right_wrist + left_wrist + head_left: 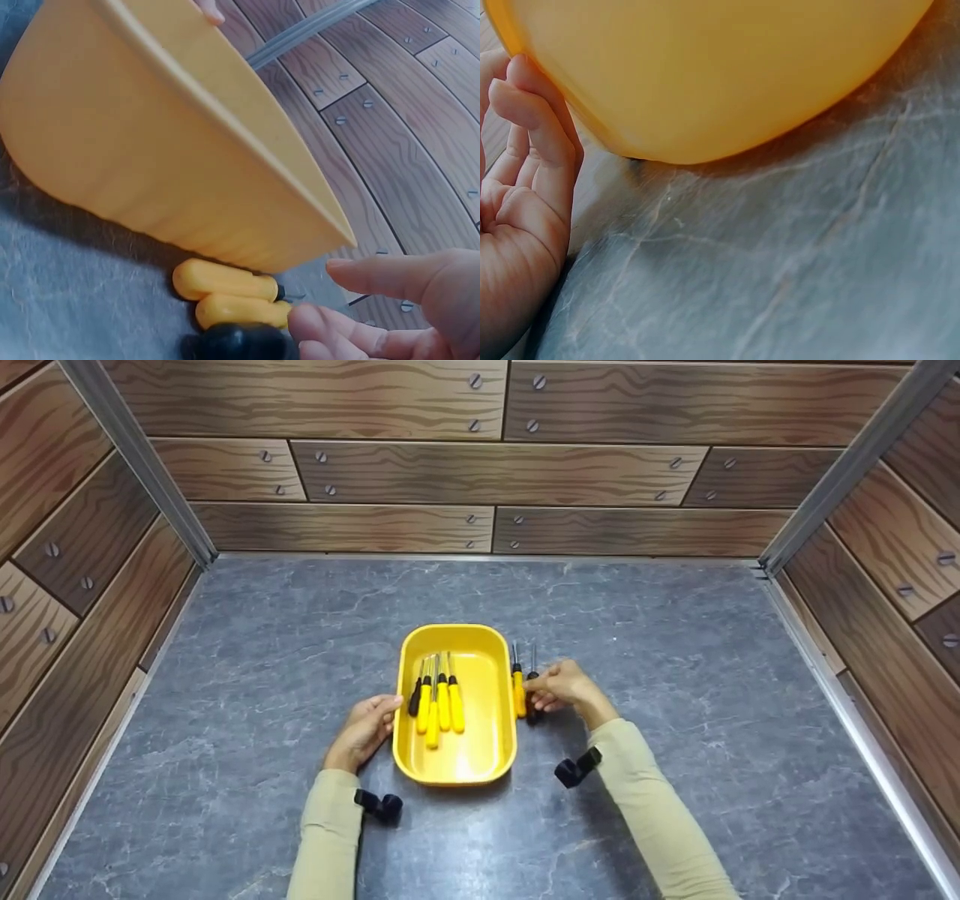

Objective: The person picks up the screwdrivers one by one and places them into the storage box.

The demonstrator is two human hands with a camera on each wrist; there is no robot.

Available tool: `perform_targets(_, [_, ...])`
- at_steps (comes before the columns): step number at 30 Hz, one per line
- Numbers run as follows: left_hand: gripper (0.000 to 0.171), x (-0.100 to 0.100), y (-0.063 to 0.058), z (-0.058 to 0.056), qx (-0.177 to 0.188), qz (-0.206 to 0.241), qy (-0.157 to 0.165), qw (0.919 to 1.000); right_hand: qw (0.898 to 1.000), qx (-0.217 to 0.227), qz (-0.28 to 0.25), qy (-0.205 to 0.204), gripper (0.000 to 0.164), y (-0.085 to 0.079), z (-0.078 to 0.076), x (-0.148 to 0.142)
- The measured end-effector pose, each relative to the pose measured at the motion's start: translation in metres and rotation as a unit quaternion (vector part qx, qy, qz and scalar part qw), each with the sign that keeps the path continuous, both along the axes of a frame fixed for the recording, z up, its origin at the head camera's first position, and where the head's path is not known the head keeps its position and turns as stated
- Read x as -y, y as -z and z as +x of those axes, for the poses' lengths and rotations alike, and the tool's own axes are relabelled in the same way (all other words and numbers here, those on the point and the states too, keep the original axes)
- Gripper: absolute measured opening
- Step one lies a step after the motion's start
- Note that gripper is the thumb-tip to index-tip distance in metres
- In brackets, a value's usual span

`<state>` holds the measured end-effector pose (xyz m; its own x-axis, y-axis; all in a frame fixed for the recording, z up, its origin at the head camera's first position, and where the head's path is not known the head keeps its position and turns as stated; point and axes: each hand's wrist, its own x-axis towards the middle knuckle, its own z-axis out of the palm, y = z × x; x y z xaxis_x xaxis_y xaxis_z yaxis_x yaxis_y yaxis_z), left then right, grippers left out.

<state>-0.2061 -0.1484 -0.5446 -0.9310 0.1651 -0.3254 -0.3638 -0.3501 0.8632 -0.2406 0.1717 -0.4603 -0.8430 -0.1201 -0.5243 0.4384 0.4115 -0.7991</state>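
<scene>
A yellow tray (491, 757) holds several screwdrivers with yellow handles (455, 709) and one with a black handle (415, 701). My left hand (365, 727) grips the tray's left side, thumb at the rim and fingers against the outer wall. Along the tray's right side, more screwdrivers lie on the table: two yellow handles (225, 281) and a black one (240, 343) show in the right wrist view. Over these hovers my right hand (561, 688), its thumb and fingers apart, fingertips close to the handles. Its fingers partly cover them in the head view.
The grey marbled table (300, 630) extends around the tray. Wood-patterned panels (495, 472) wall it in at the back and both sides, with metal strips (862, 457) at the corners.
</scene>
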Motion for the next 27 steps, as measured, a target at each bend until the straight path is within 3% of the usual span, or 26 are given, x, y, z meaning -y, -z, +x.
perform_targets(17, [0.017, 0.000, 0.000, 0.000, -0.005, 0.000, 0.008, 1.0000, 0.998, 0.026, 0.024, 0.045, 0.023, 0.014, -0.002, -0.014])
perform_targets(27, [0.017, 0.000, 0.000, 0.000, -0.006, -0.003, 0.005, 1.0000, 0.997, 0.038, 0.030, 0.060, 0.020, 0.021, -0.001, -0.014])
